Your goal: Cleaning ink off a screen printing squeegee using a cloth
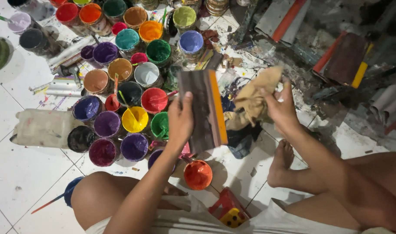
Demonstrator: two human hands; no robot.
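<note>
Two hands work mid-frame: left hand grips an upright squeegee, long axis vertical; right hand clutches a tan rag just beside its orange blade.

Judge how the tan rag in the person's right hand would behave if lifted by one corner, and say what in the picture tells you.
The tan rag would probably hang limp: it is crumpled into soft folds in the right hand. It looks light, since a few fingers hold it up. It seems unlikely to slip, being bunched cloth.

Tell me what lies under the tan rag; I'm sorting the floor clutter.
Below the tan rag in the right hand, a dark blue cloth shows on the tiled floor; the rag covers its upper part.
</note>
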